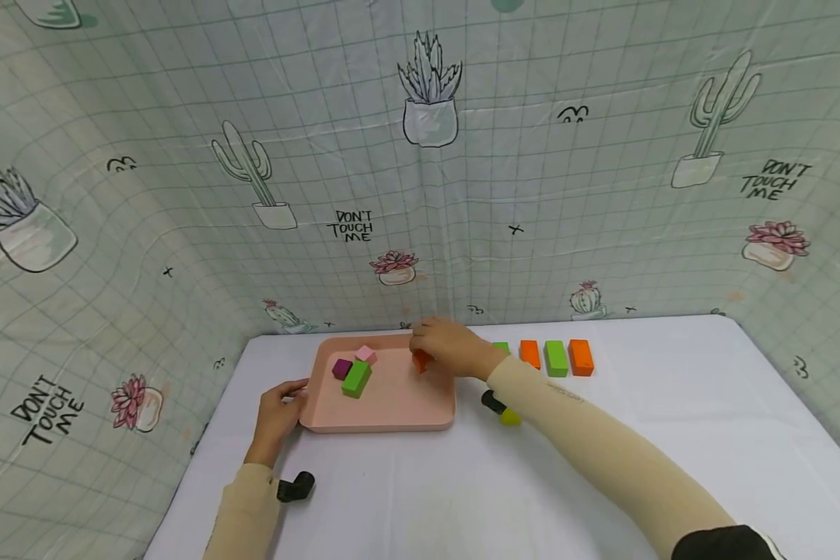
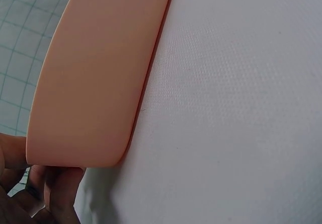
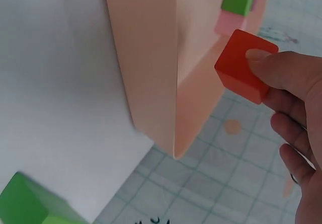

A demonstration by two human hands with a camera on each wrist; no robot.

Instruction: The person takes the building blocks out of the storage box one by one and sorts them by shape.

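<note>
My right hand (image 1: 451, 348) is over the right part of a pink tray (image 1: 392, 416). It pinches an orange-red block (image 3: 245, 65) between thumb and fingers, the thumb lying on one face. At the tray's left side, my left hand (image 1: 278, 414) grips the rim, with the thumb (image 2: 12, 151) at the edge and the other fingers curled against the tray's end wall. Inside the tray lie a purple cube (image 1: 342, 369), a pink cube (image 1: 366, 355) and a green block (image 1: 356, 379), grouped towards the left.
Right of the tray, a row holds a partly hidden green block (image 1: 501, 347), an orange block (image 1: 530, 354), another green block (image 1: 556, 358) and another orange block (image 1: 582, 358). A yellow-green object (image 1: 510, 418) shows beside my right sleeve. Patterned cloth (image 1: 462, 233) rises behind the white table (image 1: 420, 498).
</note>
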